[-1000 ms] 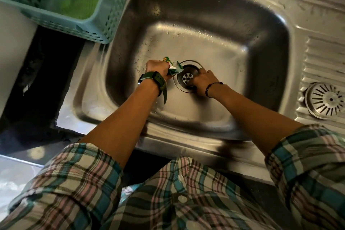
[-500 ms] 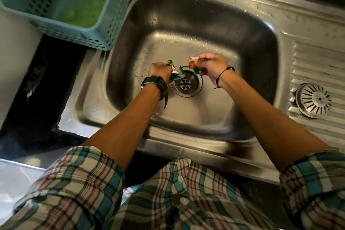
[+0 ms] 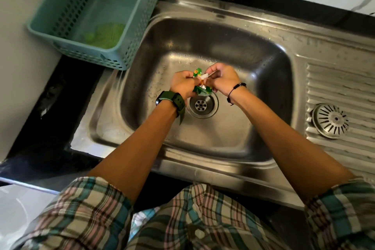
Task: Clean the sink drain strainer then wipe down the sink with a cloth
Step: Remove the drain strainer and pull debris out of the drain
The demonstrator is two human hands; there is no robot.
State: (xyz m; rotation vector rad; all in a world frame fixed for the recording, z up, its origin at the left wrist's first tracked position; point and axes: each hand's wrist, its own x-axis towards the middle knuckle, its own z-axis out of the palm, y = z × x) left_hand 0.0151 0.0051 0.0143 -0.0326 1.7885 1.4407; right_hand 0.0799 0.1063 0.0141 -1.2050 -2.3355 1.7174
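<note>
Both hands, left hand [image 3: 182, 84] and right hand [image 3: 222, 79], pinch crumpled green-and-white wrapper scraps [image 3: 200, 85] at frame centre: light, limp, probably slippery; best gripped bunched.

No readable text anywhere. Crumpled green/white/orange wrapper scraps [image 3: 199, 83] pinched btwn both hands show printed colour, but any lettering is too small and creased to read.

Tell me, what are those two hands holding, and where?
Both the left hand and right hand pinch crumpled green wrapper scraps at opposite sides.
</note>
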